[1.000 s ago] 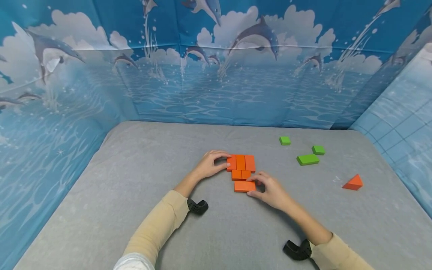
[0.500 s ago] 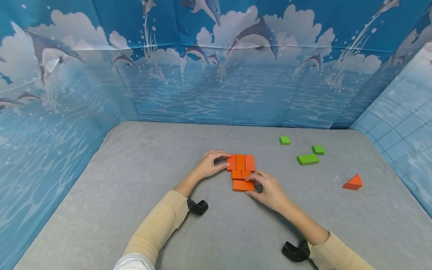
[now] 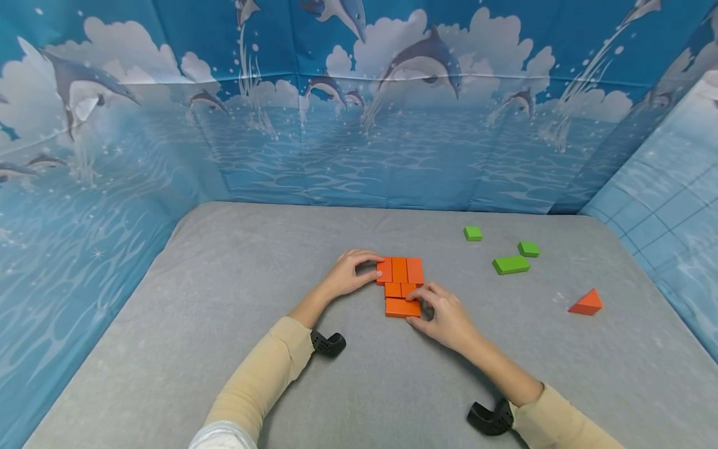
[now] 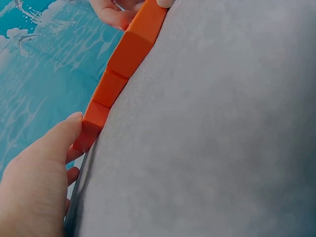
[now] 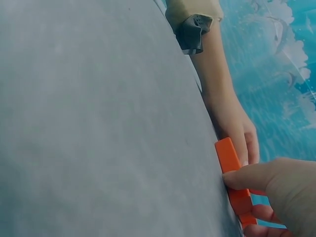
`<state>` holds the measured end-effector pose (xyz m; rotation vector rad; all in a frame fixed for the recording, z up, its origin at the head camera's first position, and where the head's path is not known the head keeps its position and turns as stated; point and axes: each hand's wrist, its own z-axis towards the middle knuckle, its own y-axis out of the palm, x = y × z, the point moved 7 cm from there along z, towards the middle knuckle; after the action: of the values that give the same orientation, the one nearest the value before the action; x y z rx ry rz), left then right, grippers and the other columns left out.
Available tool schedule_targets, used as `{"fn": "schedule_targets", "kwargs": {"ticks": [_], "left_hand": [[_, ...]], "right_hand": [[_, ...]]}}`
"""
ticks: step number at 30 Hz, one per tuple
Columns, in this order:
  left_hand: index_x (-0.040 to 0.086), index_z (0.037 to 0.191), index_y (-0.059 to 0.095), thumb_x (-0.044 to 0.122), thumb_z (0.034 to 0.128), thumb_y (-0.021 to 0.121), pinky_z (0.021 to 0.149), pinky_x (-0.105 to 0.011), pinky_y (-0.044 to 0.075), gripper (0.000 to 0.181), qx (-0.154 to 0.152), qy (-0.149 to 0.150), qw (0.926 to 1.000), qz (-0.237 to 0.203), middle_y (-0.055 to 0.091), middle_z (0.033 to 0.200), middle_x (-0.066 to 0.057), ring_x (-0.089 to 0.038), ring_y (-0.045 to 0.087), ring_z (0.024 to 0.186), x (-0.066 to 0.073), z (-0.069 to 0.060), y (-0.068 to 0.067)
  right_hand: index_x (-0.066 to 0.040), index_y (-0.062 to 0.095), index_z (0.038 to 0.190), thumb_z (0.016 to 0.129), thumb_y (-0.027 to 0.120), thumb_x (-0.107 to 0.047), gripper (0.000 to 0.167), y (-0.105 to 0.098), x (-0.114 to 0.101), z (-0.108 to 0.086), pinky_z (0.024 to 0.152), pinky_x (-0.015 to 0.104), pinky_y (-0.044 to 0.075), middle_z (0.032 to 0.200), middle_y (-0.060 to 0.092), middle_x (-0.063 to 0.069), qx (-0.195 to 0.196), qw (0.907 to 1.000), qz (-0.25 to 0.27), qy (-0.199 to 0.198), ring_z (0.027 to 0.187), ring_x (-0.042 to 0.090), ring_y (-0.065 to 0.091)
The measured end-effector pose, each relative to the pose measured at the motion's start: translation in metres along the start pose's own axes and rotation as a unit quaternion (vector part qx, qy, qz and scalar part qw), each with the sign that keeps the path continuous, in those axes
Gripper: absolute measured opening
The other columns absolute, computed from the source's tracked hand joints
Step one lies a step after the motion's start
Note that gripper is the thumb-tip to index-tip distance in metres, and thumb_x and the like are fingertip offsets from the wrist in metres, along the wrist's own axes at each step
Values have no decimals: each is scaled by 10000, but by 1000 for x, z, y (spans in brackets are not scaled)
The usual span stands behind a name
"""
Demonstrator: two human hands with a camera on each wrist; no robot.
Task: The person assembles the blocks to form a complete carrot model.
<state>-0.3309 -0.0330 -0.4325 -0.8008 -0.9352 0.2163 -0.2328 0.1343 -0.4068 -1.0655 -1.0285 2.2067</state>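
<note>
Three upright orange rectangular blocks (image 3: 399, 270) lie side by side on the grey cloth, with two small orange blocks (image 3: 392, 290) against their near side. Below these lies a wide orange block (image 3: 402, 308), lengthwise across. My left hand (image 3: 349, 274) touches the left edge of the leftmost block with thumb and fingertips. My right hand (image 3: 449, 317) pinches the right end of the wide block, thumb on its near side and a finger on its far side, partly covering the right small block. In the right wrist view the thumb of my right hand (image 5: 291, 192) presses on the orange block (image 5: 227, 155).
Three green blocks (image 3: 511, 265) lie at the back right of the grey surface (image 3: 224, 262). An orange triangular block (image 3: 586, 302) stands further right. Blue dolphin-print curtains (image 3: 348, 156) enclose the back and sides. Black wrist devices (image 3: 491, 418) are on both arms.
My right hand has slid the wide orange block slightly left and away from me, closing the gap to the small blocks. My left hand stays where it was.
</note>
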Motion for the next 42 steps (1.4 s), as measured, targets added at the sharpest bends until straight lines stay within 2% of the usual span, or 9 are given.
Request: {"fn": "schedule_targets", "kwargs": {"ticks": [10,25,34,38,42], "left_hand": [[153,1160,639,262,859,649,1044,-402,266,321,17,-7,10000,-19,602,1193,-10,-170,467,1171,-1,0,0],[140,1147,644,254,853,656,1035,-389,280,316,85,55,9999,11,607,1186,-17,-176,476,1161,1,0,-2],[152,1154,642,261,856,653,1039,-395,273,318,47,23,10000,10,604,1190,-8,-167,473,1163,0,0,-2],[145,1145,647,259,851,658,1035,-393,280,316,71,84,9999,14,609,1180,-12,-171,481,1155,1,0,-2],[143,1143,648,262,848,661,1035,-386,280,319,71,109,9999,16,611,1178,-12,-166,482,1154,1,0,-1]], "right_hand": [[-120,647,948,667,818,-168,332,1,1,1,611,279,325,871,550,15,37,9999,-83,138,684,112,440],[-116,657,936,659,822,-160,324,0,1,1,587,266,333,863,559,19,177,9996,-131,160,661,114,440],[-122,652,943,659,824,-172,337,0,2,1,600,275,318,852,549,11,120,9994,-171,277,670,118,443],[-90,640,973,659,823,-149,368,-5,5,2,596,282,388,874,562,46,103,9997,151,171,691,145,480],[-48,621,1037,688,796,-102,395,-25,17,2,610,338,440,909,577,111,118,9983,489,296,738,200,513]]}}
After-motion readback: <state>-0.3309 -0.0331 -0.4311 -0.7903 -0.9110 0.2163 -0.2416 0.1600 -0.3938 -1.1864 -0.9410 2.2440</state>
